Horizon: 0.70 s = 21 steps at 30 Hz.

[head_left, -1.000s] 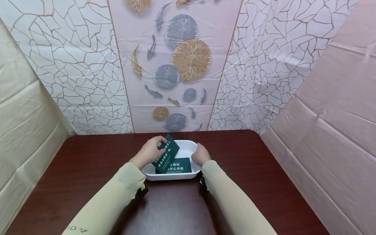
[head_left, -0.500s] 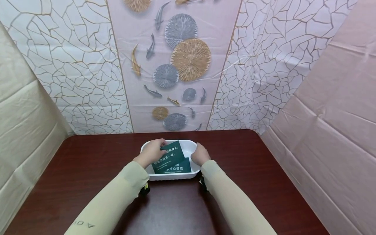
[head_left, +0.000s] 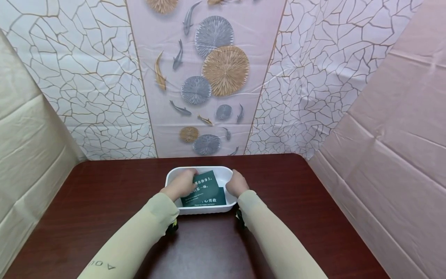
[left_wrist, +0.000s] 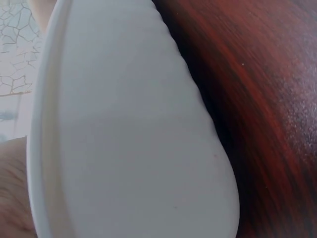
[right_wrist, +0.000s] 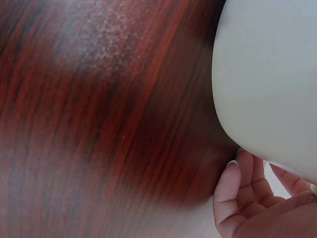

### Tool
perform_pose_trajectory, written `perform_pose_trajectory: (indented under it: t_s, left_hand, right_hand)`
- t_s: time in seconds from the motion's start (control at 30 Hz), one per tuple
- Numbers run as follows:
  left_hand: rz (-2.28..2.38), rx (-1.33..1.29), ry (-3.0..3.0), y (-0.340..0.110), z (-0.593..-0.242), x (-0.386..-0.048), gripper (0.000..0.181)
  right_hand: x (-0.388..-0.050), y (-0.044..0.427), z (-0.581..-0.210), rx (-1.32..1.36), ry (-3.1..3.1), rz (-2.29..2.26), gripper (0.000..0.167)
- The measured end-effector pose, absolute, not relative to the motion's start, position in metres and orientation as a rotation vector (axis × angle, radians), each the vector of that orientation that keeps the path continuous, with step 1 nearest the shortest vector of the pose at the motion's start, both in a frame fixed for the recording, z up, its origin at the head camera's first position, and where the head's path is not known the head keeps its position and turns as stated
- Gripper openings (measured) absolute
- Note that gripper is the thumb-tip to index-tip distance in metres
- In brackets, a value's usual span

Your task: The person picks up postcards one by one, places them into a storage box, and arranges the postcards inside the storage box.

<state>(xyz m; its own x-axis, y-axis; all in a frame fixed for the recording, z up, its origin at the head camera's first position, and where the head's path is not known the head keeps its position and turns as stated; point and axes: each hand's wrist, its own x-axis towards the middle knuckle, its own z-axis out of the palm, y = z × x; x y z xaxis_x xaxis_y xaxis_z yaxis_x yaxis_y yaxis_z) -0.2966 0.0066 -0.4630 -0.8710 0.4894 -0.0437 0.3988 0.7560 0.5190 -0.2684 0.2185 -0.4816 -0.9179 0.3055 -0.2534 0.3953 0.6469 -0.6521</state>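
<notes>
A white tray (head_left: 209, 210) sits on the table with dark green cards inside. The upper green card (head_left: 206, 189), printed in white characters, lies tilted over a lower green card (head_left: 221, 197), which shows only along its right and bottom edges. My left hand (head_left: 180, 184) holds the upper card by its left side; the fingertips are partly hidden. At the tray's right end, my right hand (head_left: 238, 183) grips the rim. In the right wrist view its fingers (right_wrist: 229, 181) curl under the tray wall (right_wrist: 270, 79). The left wrist view is mostly filled by the tray's outer wall (left_wrist: 133, 124).
The dark red wooden table (head_left: 209, 244) extends around the tray. Behind it hangs a patterned cloth (head_left: 216, 116) with fish and round motifs. Plain beige cloth walls (head_left: 390, 147) stand at both sides.
My left hand has lowered and turned the upper card, from steeply slanted to flatter inside the tray, covering more of the lower card. The right hand stays on the rim.
</notes>
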Motion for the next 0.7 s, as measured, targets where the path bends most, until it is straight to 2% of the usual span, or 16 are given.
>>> perform_pose_trajectory:
  t_s: [0.2,0.43,0.6,0.7]
  left_hand:
    - [0.719,0.746,2.766,0.0059,-0.4613,-0.2919,0.051]
    - [0.685,0.759,2.774,0.0077,-0.4672,-0.2894,0.053]
    - [0.6,0.749,2.763,0.009,-0.4694,-0.2886,0.063]
    - [0.543,0.759,2.77,0.0091,-0.4696,-0.2889,0.06]
  right_hand:
    - [-0.268,0.2189,-0.4804,0.584,2.729,-1.143,0.067]
    - [-0.2677,0.2183,-0.4797,0.602,2.717,-1.157,0.068]
    - [-0.2676,0.2173,-0.4795,0.602,2.725,-1.149,0.068]
    - [-0.267,0.2174,-0.4788,0.595,2.729,-1.145,0.068]
